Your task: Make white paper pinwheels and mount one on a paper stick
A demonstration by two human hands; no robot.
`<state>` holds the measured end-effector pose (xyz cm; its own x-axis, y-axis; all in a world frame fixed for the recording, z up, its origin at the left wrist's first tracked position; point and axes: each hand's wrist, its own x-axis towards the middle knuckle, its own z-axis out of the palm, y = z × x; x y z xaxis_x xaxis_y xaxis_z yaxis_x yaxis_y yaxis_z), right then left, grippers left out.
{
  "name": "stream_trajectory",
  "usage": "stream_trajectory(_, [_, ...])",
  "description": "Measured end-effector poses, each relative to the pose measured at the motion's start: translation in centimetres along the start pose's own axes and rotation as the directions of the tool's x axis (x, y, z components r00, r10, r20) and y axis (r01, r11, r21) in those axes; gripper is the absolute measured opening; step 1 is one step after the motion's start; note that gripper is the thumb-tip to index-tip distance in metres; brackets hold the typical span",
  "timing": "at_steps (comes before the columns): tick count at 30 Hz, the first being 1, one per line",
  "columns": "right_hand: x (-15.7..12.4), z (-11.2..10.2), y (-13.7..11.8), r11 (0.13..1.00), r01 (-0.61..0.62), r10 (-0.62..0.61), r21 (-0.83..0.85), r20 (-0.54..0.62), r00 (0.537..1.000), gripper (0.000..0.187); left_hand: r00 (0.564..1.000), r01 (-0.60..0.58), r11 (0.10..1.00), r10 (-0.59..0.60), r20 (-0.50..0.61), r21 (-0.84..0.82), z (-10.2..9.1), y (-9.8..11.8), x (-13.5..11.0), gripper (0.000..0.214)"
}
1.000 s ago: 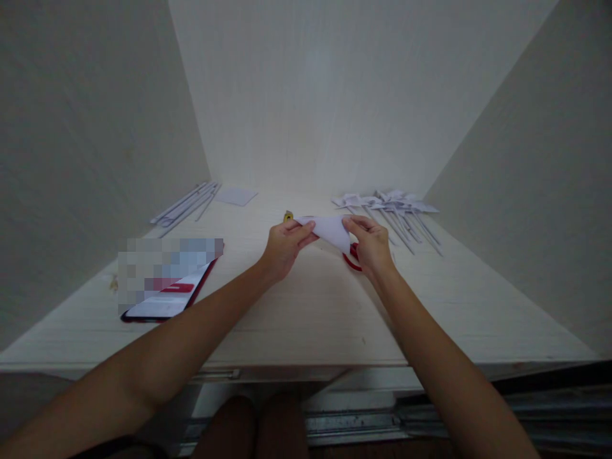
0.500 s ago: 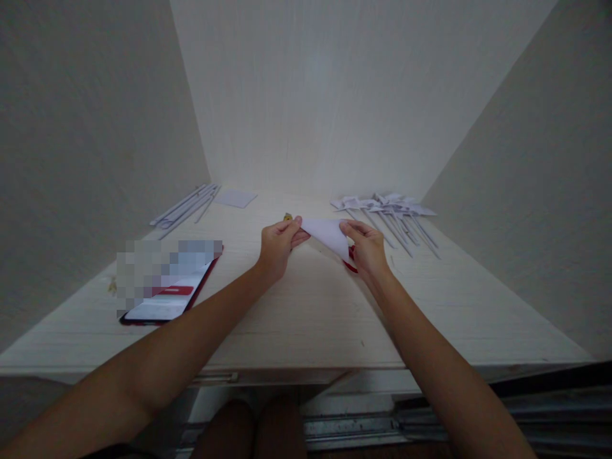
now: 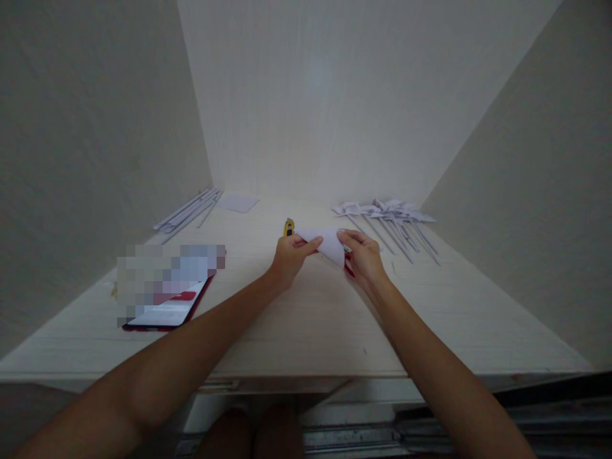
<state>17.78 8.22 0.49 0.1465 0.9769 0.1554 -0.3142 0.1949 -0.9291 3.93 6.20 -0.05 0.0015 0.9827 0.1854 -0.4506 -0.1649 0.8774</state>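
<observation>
A small white sheet of paper (image 3: 331,245), folded into a triangle, is held above the table between both hands. My left hand (image 3: 290,254) is closed on its left side, with the thumb lying over the paper. At the paper's right corner, my right hand (image 3: 362,252) pinches it between thumb and fingers. Just behind my left hand lies a yellow box cutter (image 3: 289,227). Something with a red handle (image 3: 349,268) shows beneath my right hand; most of it is hidden.
Paper pinwheels on sticks (image 3: 389,213) lie at the back right. Rolled paper sticks (image 3: 189,212) and a flat paper square (image 3: 239,203) are at the back left. A phone (image 3: 162,312) with a lit, partly blurred screen rests left. Walls enclose the table (image 3: 306,338).
My left hand has moved right along the paper, its thumb now further over it. More of the box cutter shows. The view has shifted slightly.
</observation>
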Motion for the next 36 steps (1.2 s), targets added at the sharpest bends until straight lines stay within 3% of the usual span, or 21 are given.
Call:
stream_trajectory(6, [0.19, -0.21, 0.07, 0.999, 0.014, -0.014, -0.029, -0.013, 1.000, 0.023, 0.994, 0.043, 0.999, -0.042, -0.097, 0.010, -0.20, 0.45, 0.25, 0.022])
stream_trajectory(13, [0.03, -0.06, -0.19, 0.999, 0.028, -0.029, -0.038, -0.016, 0.999, 0.023, 0.996, 0.091, 0.996, -0.091, -0.016, 0.023, -0.09, 0.40, -0.04, 0.028])
stream_trajectory(27, [-0.07, 0.17, -0.11, 1.000, 0.003, -0.004, -0.028, -0.042, 0.999, 0.023, 0.995, 0.067, 0.998, -0.066, -0.077, 0.007, -0.30, 0.15, 0.29, 0.018])
stream_trajectory(36, [0.00, -0.03, -0.12, 0.999, -0.013, 0.010, -0.044, -0.054, 0.998, 0.023, 0.985, -0.059, 0.998, 0.059, -0.163, 0.002, -0.82, 0.90, 0.92, 0.012])
